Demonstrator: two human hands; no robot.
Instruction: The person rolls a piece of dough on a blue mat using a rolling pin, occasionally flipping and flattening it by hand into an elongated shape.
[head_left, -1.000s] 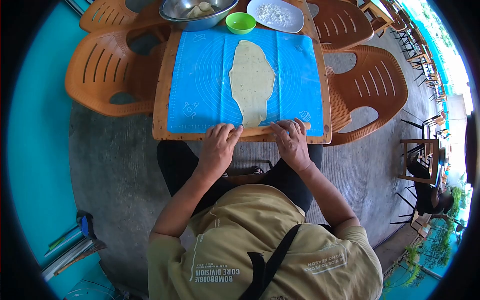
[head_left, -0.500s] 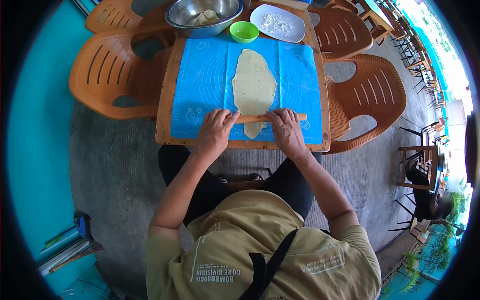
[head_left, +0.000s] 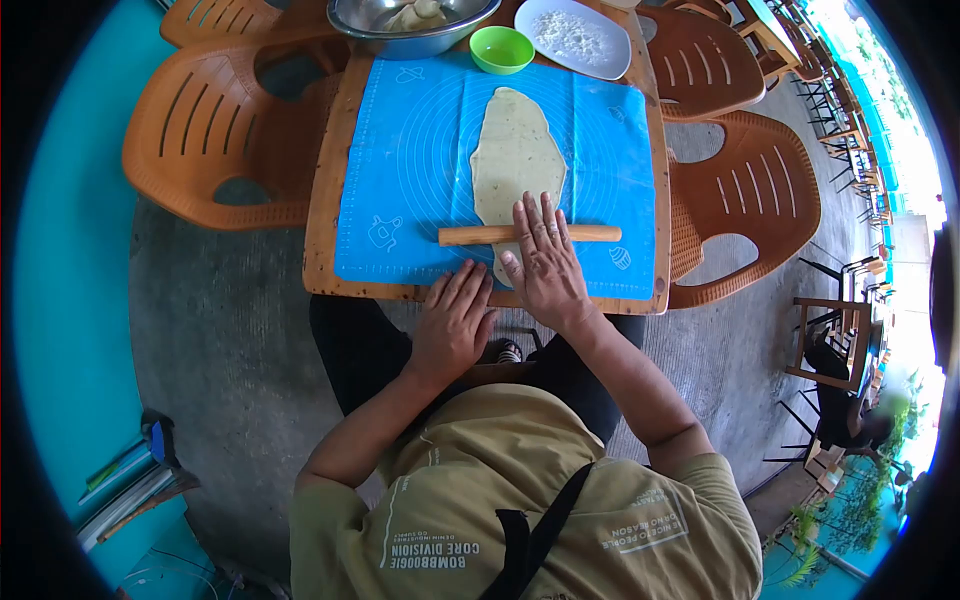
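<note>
A long, flat sheet of dough [head_left: 517, 155] lies on a blue silicone mat [head_left: 400, 170]. Across its near end rests a wooden rolling pin [head_left: 470, 236]. My right hand [head_left: 545, 260] lies over the middle of the pin, fingers stretched forward and flat, not wrapped round it. Part of the dough's near tip is hidden beneath that hand. At the mat's near edge, left of the dough, my left hand [head_left: 455, 315] rests with its fingers extended and nothing in it.
Beyond the mat stand a metal bowl [head_left: 375, 43] holding dough, a green bowl [head_left: 502, 50] and a white plate [head_left: 615, 62] of white flour. Brown chairs [head_left: 235, 130] flank the wooden table [head_left: 322, 240]. A person [head_left: 845, 415] sits far right.
Both hands have let go of the rolling pin's ends. My left hand has drawn back to the mat's near edge; my right hand has shifted left, onto the pin's middle, and flattened.
</note>
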